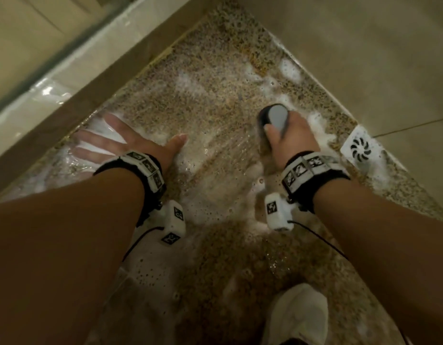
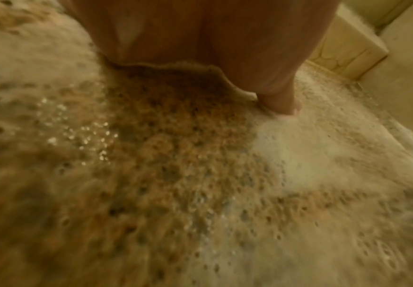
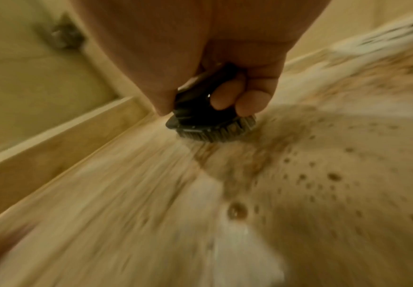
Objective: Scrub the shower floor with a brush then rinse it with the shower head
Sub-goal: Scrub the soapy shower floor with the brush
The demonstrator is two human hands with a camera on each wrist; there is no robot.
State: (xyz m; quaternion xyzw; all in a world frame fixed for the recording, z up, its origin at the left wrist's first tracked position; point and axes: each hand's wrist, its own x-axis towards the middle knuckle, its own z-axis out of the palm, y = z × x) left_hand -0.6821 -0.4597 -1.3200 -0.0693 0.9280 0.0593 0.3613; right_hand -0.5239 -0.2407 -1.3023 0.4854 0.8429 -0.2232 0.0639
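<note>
The speckled stone shower floor (image 1: 210, 100) is wet and covered in white soap foam. My right hand (image 1: 289, 139) grips a scrub brush (image 1: 275, 117) with a grey top and dark body, its bristles down on the floor near the right wall. In the right wrist view the fingers (image 3: 237, 101) curl round the black brush (image 3: 200, 116), and its bristles touch the foamy floor (image 3: 323, 174). My left hand (image 1: 116, 143) lies flat with spread fingers on the wet floor by the left curb. The left wrist view shows that palm (image 2: 200, 33) pressed on the floor (image 2: 175, 174). No shower head is in view.
A white square drain cover (image 1: 361, 146) sits at the right wall (image 1: 364, 58). A raised stone curb (image 1: 66, 113) with a glass panel (image 1: 53, 53) bounds the left side. A white shoe (image 1: 297, 317) stands at the bottom of the head view.
</note>
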